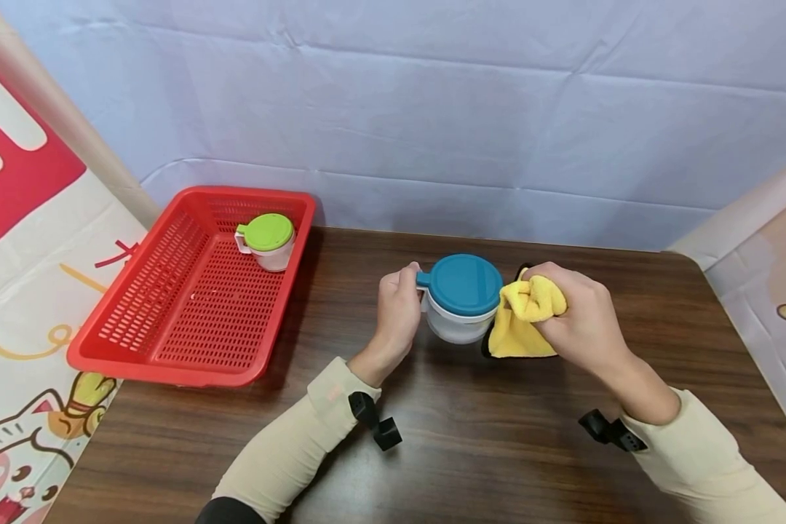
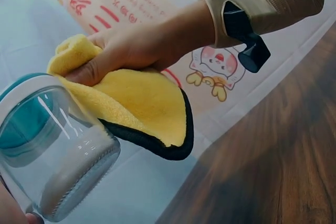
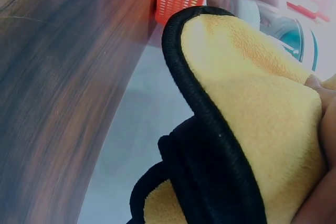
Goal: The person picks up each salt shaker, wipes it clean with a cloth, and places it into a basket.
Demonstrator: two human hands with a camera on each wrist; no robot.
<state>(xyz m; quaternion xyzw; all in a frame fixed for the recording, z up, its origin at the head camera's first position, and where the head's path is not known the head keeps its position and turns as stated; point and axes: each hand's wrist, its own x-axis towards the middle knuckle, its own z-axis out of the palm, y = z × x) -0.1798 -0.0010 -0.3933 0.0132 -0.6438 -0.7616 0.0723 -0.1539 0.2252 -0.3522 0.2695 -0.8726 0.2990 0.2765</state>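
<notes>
In the head view my left hand (image 1: 398,309) grips the handle of a clear seasoning jar (image 1: 460,330) with a blue lid (image 1: 466,284). The jar is held above the table. The left wrist view shows its glass body (image 2: 68,156) tilted, with something whitish at the bottom. My right hand (image 1: 579,313) clutches a bunched yellow cloth (image 1: 520,338) with black edging, close against the jar's right side. Seen from the right wrist, the cloth (image 3: 252,98) hangs in folds and covers much of the view; only part of the right hand shows.
A red plastic basket (image 1: 265,349) stands on the left of the brown wooden table (image 1: 445,451). Inside its far right corner sits a smaller jar (image 1: 275,257) with a green lid. Pale cloth (image 1: 432,131) hangs behind the table, and printed sheets border both sides.
</notes>
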